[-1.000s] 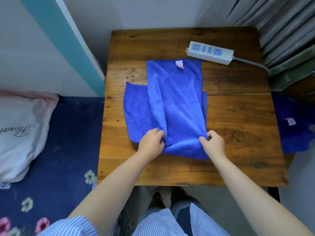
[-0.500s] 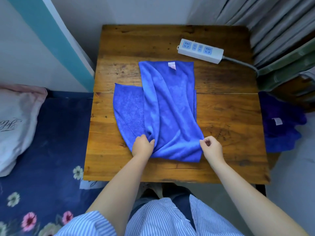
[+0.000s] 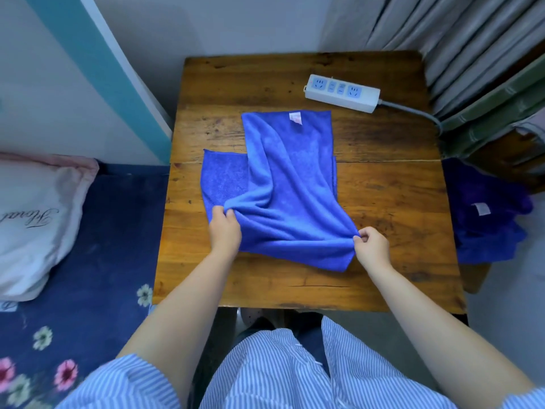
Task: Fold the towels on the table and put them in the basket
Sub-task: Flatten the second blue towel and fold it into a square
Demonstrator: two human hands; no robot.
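Mid-fold: left hand (image 3: 225, 230) and right hand (image 3: 372, 246) fingers pinch the blue towel (image 3: 290, 184) near the surface's (image 3: 383, 202) front edge; basket unseen.

Your left hand (image 3: 225, 228) pinches a gathered fold of the blue towel (image 3: 290, 184) at its near left side, and your right hand (image 3: 372, 246) pinches the towel's near right corner, so the cloth is drawn taut between your hands. The towel lies partly folded on the wooden counter (image 3: 383, 202), stretching away from your hands, with its white label (image 3: 295, 117) at the far edge. Beyond your right hand, a white power strip (image 3: 342, 93) sits on the counter. To the right of that hand, off the counter's edge, lies a darker blue towel pile (image 3: 486, 222). Left of your left hand lies a bed (image 3: 97, 261) with a pillow (image 3: 32, 222).
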